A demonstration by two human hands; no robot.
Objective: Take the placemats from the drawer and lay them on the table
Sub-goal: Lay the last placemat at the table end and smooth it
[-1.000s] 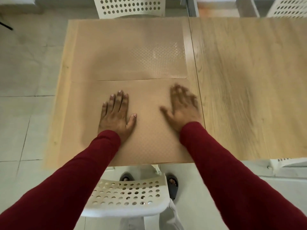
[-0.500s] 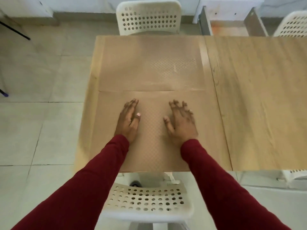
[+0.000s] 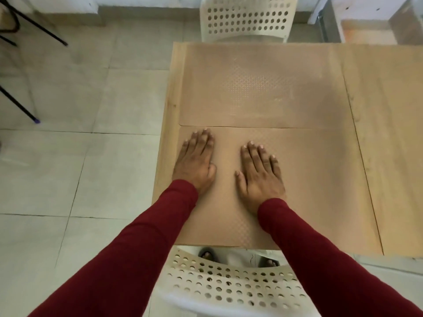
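Both hands — left hand (image 3: 196, 161), right hand (image 3: 259, 173) — flat on near placemat (image 3: 320, 191).

left hand (image 3: 194, 163) slid left, right hand (image 3: 259, 173) flattened

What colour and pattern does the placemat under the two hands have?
Light brown, with a fine embossed dot pattern; the near placemat shows it best in the head view.

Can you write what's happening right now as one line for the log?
step: smoothing | left hand: flat on near placemat | right hand: flat on same mat | far placemat: laid on table
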